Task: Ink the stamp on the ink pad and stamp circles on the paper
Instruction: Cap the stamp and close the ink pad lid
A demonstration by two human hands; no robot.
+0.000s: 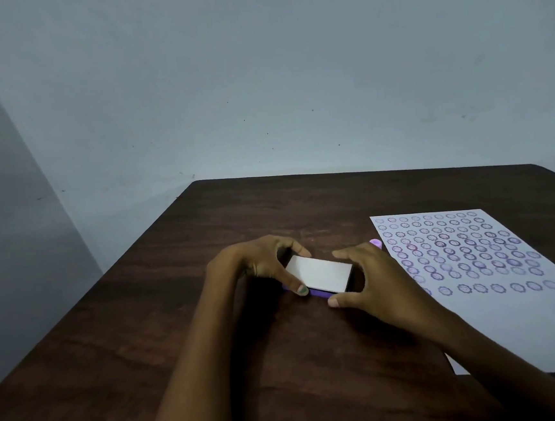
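Note:
The ink pad (320, 273) lies on the dark wooden table (269, 211), its white lid down over a purple base that shows along the near edge. My left hand (264, 262) grips its left end, thumb on the near corner. My right hand (372, 276) holds the right end, fingers curled around it. A small purple stamp (376, 243) peeks out just behind my right hand. To the right lies a white paper (513, 317) with several rows of purple stamped circles across its upper half.
The table's left edge runs diagonally toward me and its far edge meets a plain grey wall. A dark band sits on my left wrist at the bottom of the view.

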